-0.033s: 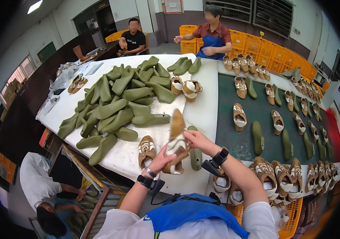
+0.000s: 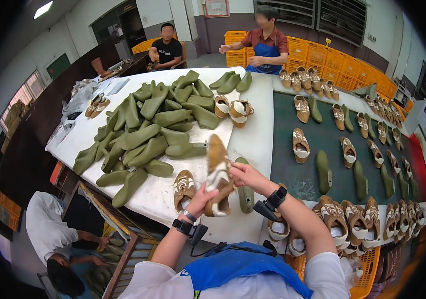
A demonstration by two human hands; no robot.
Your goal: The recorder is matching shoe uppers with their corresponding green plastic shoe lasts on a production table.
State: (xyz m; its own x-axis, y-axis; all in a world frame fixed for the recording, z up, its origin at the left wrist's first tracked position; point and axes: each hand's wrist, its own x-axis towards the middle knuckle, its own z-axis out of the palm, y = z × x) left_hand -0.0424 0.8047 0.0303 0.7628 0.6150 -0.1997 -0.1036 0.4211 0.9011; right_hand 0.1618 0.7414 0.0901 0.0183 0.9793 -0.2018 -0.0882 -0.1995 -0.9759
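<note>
Four people [image 2: 267,35] are in view, two hands [image 2: 200,199] hold one sandal [image 2: 218,174], and three sandals [image 2: 233,109] lie on the white table [image 2: 253,129].

White short sleeves, blue apron, blk wrist devices w/ cable

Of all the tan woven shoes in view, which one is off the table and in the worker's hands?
The tan shoe gripped between the left hand and right hand, tilted sole-up; every other shoe rests on a surface.
</note>
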